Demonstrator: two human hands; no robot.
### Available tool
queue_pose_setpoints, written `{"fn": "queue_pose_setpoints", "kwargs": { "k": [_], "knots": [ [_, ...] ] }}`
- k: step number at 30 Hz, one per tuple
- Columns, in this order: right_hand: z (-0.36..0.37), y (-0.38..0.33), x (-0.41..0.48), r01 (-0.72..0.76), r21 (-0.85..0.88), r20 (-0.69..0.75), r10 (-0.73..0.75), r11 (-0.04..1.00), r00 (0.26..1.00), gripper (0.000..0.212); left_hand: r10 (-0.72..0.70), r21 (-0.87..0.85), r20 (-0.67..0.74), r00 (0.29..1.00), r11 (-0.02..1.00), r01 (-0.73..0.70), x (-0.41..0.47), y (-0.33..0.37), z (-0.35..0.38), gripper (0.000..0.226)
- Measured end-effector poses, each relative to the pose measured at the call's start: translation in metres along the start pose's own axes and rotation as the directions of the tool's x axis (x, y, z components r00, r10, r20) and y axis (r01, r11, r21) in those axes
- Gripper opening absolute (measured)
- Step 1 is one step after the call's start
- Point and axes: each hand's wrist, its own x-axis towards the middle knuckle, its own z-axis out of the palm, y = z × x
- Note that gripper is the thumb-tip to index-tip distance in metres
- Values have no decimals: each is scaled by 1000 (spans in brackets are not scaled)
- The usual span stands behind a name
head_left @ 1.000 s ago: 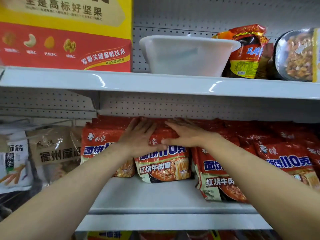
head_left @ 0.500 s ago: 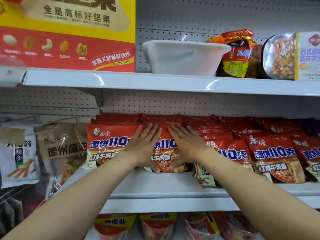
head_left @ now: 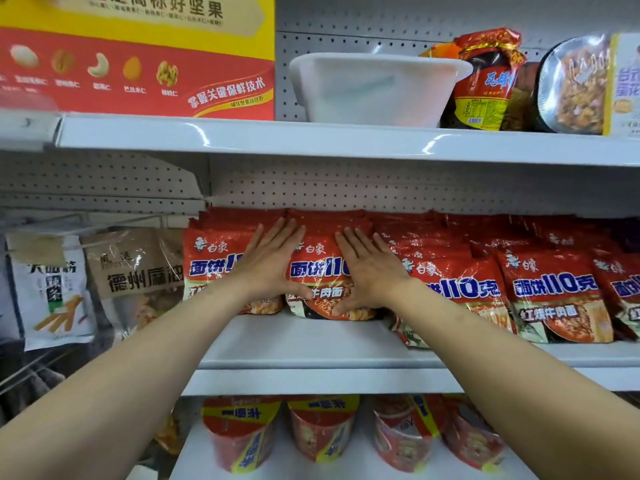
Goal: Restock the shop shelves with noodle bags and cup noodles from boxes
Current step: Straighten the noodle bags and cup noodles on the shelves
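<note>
Red noodle bags stand in rows on the middle shelf. Both of my hands lie flat with straight fingers on the front of one red noodle bag near the left end of the row. My left hand presses its left side and overlaps the neighbouring bag. My right hand presses its right side. More of the same bags fill the shelf to the right. Red and yellow cup noodles stand on the shelf below.
On the top shelf sit a red and yellow nut box, a white plastic tub and packaged foods. Snack bags hang on hooks at the left. A bare strip of shelf lies in front of the noodle bags.
The bag under my hands went from leaning forward to standing upright further back in the row. My hands slid from its top edge to flat on its front.
</note>
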Motion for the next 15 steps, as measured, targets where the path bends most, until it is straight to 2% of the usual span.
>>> {"fn": "queue_pose_setpoints", "kwargs": {
  "k": [3, 6, 15],
  "knots": [
    [-1, -1, 1, -4, -2, 12, 4, 1000, 1000, 147, -29, -62, -57, 998, 998, 25, -10, -10, -4, 119],
    [-3, -2, 1, -11, 7, 26, 10, 1000, 1000, 147, -17, -35, -75, 997, 999, 14, -17, -12, -2, 113],
    [-5, -2, -1, 3, -25, 35, -2, 1000, 999, 150, 30, 84, 14, 999, 996, -31, -11, 22, 22, 133]
  ]
}}
